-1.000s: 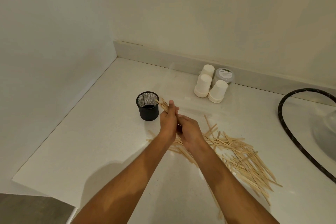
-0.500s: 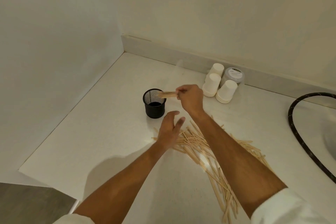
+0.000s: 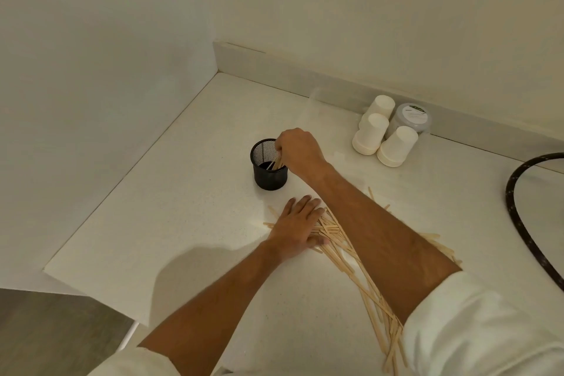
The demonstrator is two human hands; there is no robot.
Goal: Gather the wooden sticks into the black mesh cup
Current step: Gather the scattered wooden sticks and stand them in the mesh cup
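While the right hand [image 3: 300, 146] pinches a small bundle of wooden sticks [image 3: 277, 163] inside the black mesh cup [image 3: 269, 168], its grip should open only once their tips touch bottom. Left hand [image 3: 297, 224] lies flat and open on the loose pile [image 3: 351, 250] on the counter [image 3: 171, 223], holding nothing.

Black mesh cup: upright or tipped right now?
Upright. The black mesh cup stands on its base on the counter, its rim open upward, while the right hand lowers wooden sticks inside.

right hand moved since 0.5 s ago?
Yes. The right hand has dropped onto the rim of the black mesh cup, lowering its wooden sticks inside; before, it held them level beside the cup.
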